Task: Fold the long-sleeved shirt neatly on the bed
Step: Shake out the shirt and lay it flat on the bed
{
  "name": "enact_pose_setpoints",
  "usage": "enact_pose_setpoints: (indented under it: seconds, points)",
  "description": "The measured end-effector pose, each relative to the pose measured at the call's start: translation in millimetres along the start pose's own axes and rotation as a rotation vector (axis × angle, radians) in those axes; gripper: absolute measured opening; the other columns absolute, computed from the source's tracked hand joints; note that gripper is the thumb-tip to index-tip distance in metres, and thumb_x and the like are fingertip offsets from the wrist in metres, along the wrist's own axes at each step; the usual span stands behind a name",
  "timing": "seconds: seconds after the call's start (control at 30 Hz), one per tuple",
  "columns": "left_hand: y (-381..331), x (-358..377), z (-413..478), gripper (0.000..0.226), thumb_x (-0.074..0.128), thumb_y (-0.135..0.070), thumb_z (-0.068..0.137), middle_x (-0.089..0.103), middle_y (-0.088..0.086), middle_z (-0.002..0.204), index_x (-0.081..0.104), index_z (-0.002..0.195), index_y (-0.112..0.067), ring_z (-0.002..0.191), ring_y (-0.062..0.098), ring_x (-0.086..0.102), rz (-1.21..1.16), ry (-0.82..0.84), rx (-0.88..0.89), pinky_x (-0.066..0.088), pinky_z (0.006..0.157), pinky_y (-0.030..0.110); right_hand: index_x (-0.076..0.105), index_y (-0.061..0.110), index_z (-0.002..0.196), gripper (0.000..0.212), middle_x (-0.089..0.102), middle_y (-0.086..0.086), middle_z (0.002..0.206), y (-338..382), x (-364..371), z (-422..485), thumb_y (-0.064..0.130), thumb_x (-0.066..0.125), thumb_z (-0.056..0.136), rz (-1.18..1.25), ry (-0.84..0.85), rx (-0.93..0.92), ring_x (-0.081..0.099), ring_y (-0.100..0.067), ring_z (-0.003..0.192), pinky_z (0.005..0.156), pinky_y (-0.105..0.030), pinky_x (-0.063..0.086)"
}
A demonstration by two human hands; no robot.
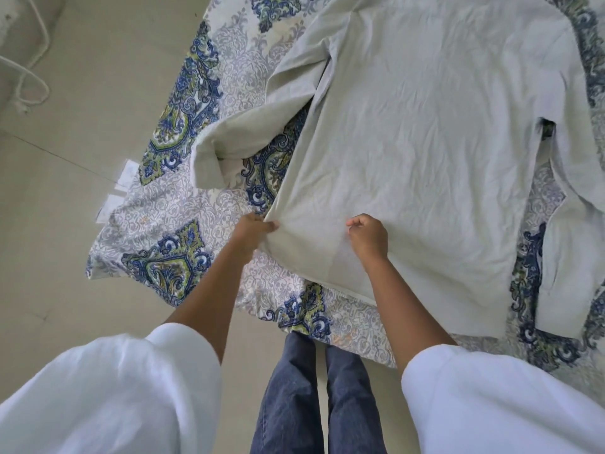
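A pale grey-green long-sleeved shirt [425, 132] lies spread flat on the bed [170, 224], its hem toward me. One sleeve [248, 126] runs down the left side with its cuff curled; the other sleeve [573, 231] lies along the right side. My left hand [253, 229] pinches the near left hem corner of the shirt. My right hand [368, 235] is closed on the fabric of the hem a little to the right, lifting a small fold.
The bed cover is white with blue and green paisley motifs; its near corner hangs over a beige tiled floor [65, 208]. A white cord [36, 70] lies on the floor at top left. My legs in jeans [314, 388] stand against the bed's edge.
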State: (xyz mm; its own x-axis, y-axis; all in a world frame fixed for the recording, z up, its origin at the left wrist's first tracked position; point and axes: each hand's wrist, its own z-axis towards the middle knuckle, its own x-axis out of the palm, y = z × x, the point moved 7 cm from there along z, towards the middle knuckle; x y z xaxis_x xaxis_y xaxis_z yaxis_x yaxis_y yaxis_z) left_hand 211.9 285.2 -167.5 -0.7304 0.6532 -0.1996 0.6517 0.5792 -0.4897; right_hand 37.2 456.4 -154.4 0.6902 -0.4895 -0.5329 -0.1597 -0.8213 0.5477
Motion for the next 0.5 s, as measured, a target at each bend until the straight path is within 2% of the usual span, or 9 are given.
enact_pose_setpoints:
  seconds: [0.07, 0.1, 0.17, 0.23, 0.27, 0.33, 0.4, 0.47, 0.5]
  points:
    - [2.2, 0.0, 4.9, 0.045, 0.065, 0.001, 0.080, 0.056, 0.016, 0.113, 0.047, 0.121, 0.008, 0.107, 0.038, 0.056, 0.058, 0.063, -0.007, 0.051, 0.090, 0.050, 0.066, 0.008, 0.104, 0.028, 0.065, -0.003, 0.116, -3.3, -0.5, -0.8, 0.003, 0.043, 0.088, -0.030, 0.027, -0.006, 0.060, -0.017, 0.095, 0.071, -0.022, 0.039]
    - [3.8, 0.4, 8.1, 0.042, 0.064, 0.002, 0.081, 0.057, 0.019, 0.113, 0.050, 0.120, 0.006, 0.103, 0.039, 0.057, 0.095, 0.071, -0.002, 0.054, 0.081, 0.050, 0.066, 0.009, 0.105, 0.028, 0.066, -0.002, 0.115, -4.4, 0.5, -0.5, 0.004, 0.044, 0.089, -0.052, 0.041, -0.017, 0.060, -0.016, 0.095, 0.071, -0.023, 0.040]
    - [7.0, -2.1, 11.0, 0.035, 0.062, -0.001, 0.084, 0.059, 0.018, 0.110, 0.054, 0.119, 0.003, 0.096, 0.039, 0.059, 0.170, 0.002, 0.018, 0.055, 0.065, 0.045, 0.065, 0.013, 0.105, 0.028, 0.065, 0.000, 0.114, -8.8, 2.9, 1.1, 0.004, 0.045, 0.088, -0.116, 0.059, -0.043, 0.060, -0.017, 0.100, 0.077, -0.026, 0.045]
    - [15.1, -5.1, 13.9, 0.039, 0.062, -0.004, 0.085, 0.060, 0.020, 0.115, 0.054, 0.123, 0.002, 0.097, 0.038, 0.059, 0.171, -0.083, 0.017, 0.053, 0.069, 0.041, 0.065, 0.017, 0.105, 0.029, 0.065, 0.000, 0.115, -14.0, 2.2, 0.6, 0.003, 0.045, 0.088, -0.138, 0.069, -0.054, 0.060, -0.018, 0.103, 0.084, -0.029, 0.048]
    - [19.0, -5.9, 13.7, 0.042, 0.063, -0.004, 0.085, 0.060, 0.021, 0.117, 0.053, 0.125, 0.003, 0.097, 0.036, 0.059, 0.136, -0.104, 0.000, 0.052, 0.069, 0.039, 0.065, 0.016, 0.107, 0.029, 0.064, -0.001, 0.116, -15.5, 1.1, -0.8, 0.003, 0.046, 0.088, -0.119, 0.082, -0.054, 0.060, -0.018, 0.105, 0.085, -0.028, 0.047]
    - [24.0, -6.3, 10.2, 0.046, 0.064, -0.007, 0.085, 0.059, 0.020, 0.114, 0.050, 0.127, 0.006, 0.092, 0.032, 0.058, 0.026, -0.097, -0.040, 0.049, 0.058, 0.033, 0.063, 0.013, 0.113, 0.029, 0.063, 0.000, 0.116, -16.9, -0.3, -6.2, 0.005, 0.047, 0.090, -0.049, 0.122, -0.068, 0.059, -0.015, 0.104, 0.081, -0.023, 0.043]
    - [26.8, 3.1, 0.5, 0.040, 0.060, -0.008, 0.087, 0.057, 0.015, 0.108, 0.048, 0.123, 0.006, 0.087, 0.027, 0.055, -0.153, 0.026, -0.079, 0.047, 0.053, 0.029, 0.063, 0.011, 0.113, 0.028, 0.062, 0.000, 0.109, -17.2, -3.5, -14.4, 0.006, 0.046, 0.091, 0.005, 0.151, -0.077, 0.057, -0.014, 0.095, 0.074, -0.021, 0.041]
    - [33.8, 13.7, -14.1, 0.033, 0.054, -0.002, 0.088, 0.056, 0.011, 0.109, 0.045, 0.120, -0.002, 0.092, 0.025, 0.054, -0.370, 0.152, -0.117, 0.048, 0.065, 0.030, 0.065, 0.010, 0.106, 0.025, 0.061, 0.000, 0.099, -23.2, -4.3, -21.8, 0.006, 0.045, 0.090, 0.038, 0.162, -0.042, 0.057, -0.016, 0.084, 0.065, -0.024, 0.044]
    - [40.2, 17.2, -19.5, 0.032, 0.051, 0.000, 0.087, 0.056, 0.010, 0.109, 0.044, 0.119, -0.003, 0.094, 0.025, 0.054, -0.471, 0.172, -0.136, 0.048, 0.070, 0.031, 0.065, 0.009, 0.101, 0.023, 0.063, -0.002, 0.095, -30.4, -3.7, -23.0, 0.005, 0.046, 0.089, 0.062, 0.155, 0.007, 0.058, -0.019, 0.081, 0.065, -0.027, 0.047]
